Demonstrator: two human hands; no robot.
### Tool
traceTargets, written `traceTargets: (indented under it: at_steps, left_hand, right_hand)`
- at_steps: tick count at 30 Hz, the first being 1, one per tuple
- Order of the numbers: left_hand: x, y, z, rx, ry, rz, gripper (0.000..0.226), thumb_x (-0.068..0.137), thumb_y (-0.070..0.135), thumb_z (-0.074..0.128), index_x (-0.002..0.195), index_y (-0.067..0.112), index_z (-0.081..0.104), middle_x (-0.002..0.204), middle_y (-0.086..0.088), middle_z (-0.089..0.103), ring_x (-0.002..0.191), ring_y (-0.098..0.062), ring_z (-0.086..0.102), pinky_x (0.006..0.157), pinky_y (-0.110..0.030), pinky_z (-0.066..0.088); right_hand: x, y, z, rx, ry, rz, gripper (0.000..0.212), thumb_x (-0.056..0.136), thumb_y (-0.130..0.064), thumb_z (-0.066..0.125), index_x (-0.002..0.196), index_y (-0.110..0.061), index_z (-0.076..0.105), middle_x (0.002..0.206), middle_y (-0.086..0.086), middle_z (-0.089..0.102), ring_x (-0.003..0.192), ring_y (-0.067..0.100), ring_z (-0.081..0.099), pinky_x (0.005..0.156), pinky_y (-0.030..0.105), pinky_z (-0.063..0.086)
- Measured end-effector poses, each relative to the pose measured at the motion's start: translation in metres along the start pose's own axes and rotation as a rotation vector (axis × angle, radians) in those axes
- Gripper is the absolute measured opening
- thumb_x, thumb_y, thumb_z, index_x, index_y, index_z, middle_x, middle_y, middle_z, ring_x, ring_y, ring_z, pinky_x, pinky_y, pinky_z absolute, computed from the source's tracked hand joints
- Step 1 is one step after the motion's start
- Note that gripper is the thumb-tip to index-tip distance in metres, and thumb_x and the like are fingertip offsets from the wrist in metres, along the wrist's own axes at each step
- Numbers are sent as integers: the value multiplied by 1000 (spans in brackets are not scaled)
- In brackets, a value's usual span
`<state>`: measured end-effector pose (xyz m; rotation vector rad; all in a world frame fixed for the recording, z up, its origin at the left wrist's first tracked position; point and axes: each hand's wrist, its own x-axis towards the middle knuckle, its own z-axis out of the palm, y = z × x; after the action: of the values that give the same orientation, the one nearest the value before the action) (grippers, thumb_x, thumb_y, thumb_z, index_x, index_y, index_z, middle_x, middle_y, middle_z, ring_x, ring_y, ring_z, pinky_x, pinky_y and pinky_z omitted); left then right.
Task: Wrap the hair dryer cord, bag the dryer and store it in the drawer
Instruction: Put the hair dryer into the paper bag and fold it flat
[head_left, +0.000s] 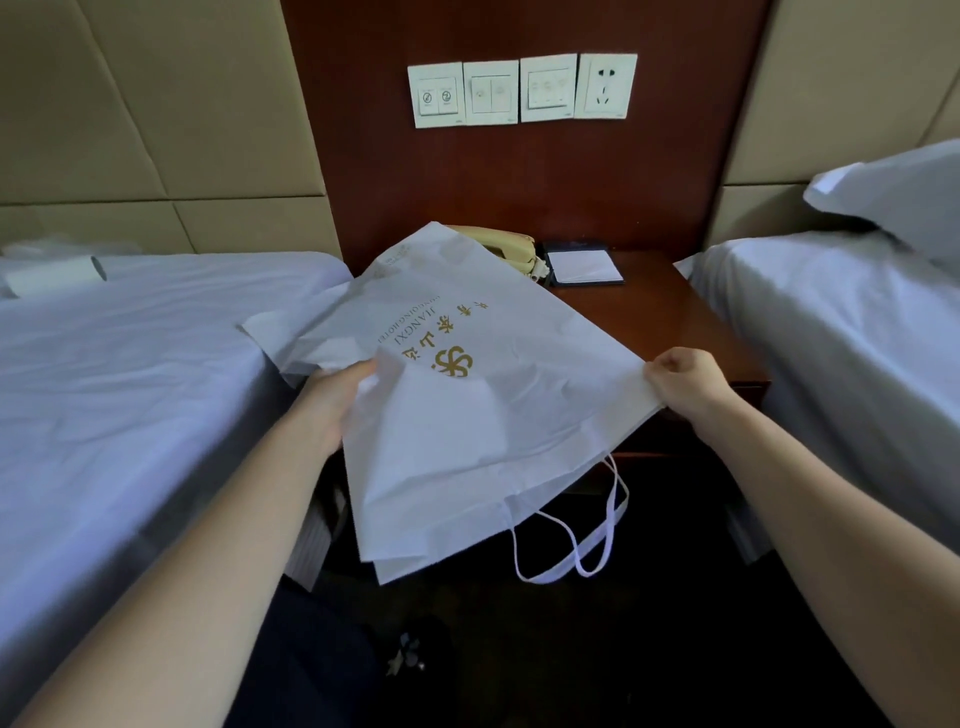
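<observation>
A flat white bag (457, 415) with gold hotel lettering hangs in the air in front of the nightstand, its white drawstring loops (582, 545) dangling from the lower edge. My left hand (332, 400) grips the bag's left side, the fingers hidden under the fabric. My right hand (685, 379) pinches its right corner. No hair dryer or cord shows in this view. The bag and my arms hide the nightstand's drawer front.
The wooden nightstand (675, 322) carries a beige telephone (509, 249) and a notepad holder (587, 265). White-sheeted beds flank it, one to the left (130, 389) and one to the right (841, 338). Switches and a wall socket (605, 85) sit above.
</observation>
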<state>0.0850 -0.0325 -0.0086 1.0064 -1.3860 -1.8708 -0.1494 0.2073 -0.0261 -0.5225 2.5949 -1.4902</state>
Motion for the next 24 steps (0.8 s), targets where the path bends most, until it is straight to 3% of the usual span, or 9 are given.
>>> traceTargets:
  at_steps: [3, 6, 10, 14, 17, 20, 22, 24]
  left_hand:
    - [8, 0, 15, 106, 0, 51, 30, 90, 2, 55, 119, 8, 56, 93, -7, 63, 72, -16, 59, 60, -26, 51]
    - [16, -4, 24, 225, 53, 63, 44, 86, 1, 58, 130, 5, 51, 113, -10, 63, 83, -23, 59, 68, -26, 47]
    - [18, -11, 32, 334, 71, 94, 43, 89, 1, 55, 131, 3, 47, 107, -7, 59, 69, -12, 51, 44, -12, 42]
    - [13, -17, 30, 314, 13, 71, 45, 88, -3, 53, 132, 4, 48, 111, -11, 60, 72, -14, 56, 53, -22, 45]
    - [6, -15, 25, 329, -40, 39, 46, 86, -7, 51, 130, 5, 48, 98, -7, 62, 72, -16, 58, 58, -27, 45]
    - [3, -11, 10, 379, -91, 7, 43, 86, -7, 51, 127, 3, 51, 95, -9, 63, 74, -22, 60, 62, -31, 46]
    - [2, -8, -2, 388, -124, -8, 34, 87, -7, 51, 119, 4, 56, 90, -9, 67, 73, -22, 63, 65, -32, 47]
    - [-2, -6, -12, 335, -130, -21, 23, 89, -4, 53, 108, 7, 60, 73, -2, 72, 63, -17, 68, 65, -32, 49]
  right_hand:
    - [0, 4, -9, -6, -7, 19, 12, 89, -12, 52, 81, -6, 59, 65, 7, 51, 49, 17, 44, 38, 19, 37]
    - [-3, 6, -19, -27, -8, 5, 13, 89, -13, 52, 80, -6, 58, 59, 7, 51, 41, 17, 46, 29, 14, 34]
    - [-18, 8, -34, -82, -33, -62, 20, 89, -12, 49, 69, -12, 50, 49, 6, 49, 23, 4, 43, 29, 12, 33]
    - [-37, 14, -51, -140, -114, -87, 21, 89, -13, 51, 69, -14, 47, 47, 5, 46, 22, 3, 41, 29, 12, 30]
    - [-46, 19, -59, -159, -213, -79, 13, 89, -13, 54, 78, -7, 52, 54, 5, 45, 21, 4, 37, 29, 13, 29]
    - [-51, 19, -59, -94, -273, -107, 13, 89, -13, 57, 78, -7, 55, 58, 2, 47, 37, 3, 42, 38, 17, 34]
    - [-53, 17, -55, 57, -332, -64, 8, 89, -15, 58, 96, -13, 54, 68, 3, 59, 57, 12, 53, 52, 25, 41]
    - [-52, 14, -50, 200, -454, -5, 33, 91, -15, 57, 121, -24, 44, 85, 8, 69, 76, 23, 64, 68, 34, 50]
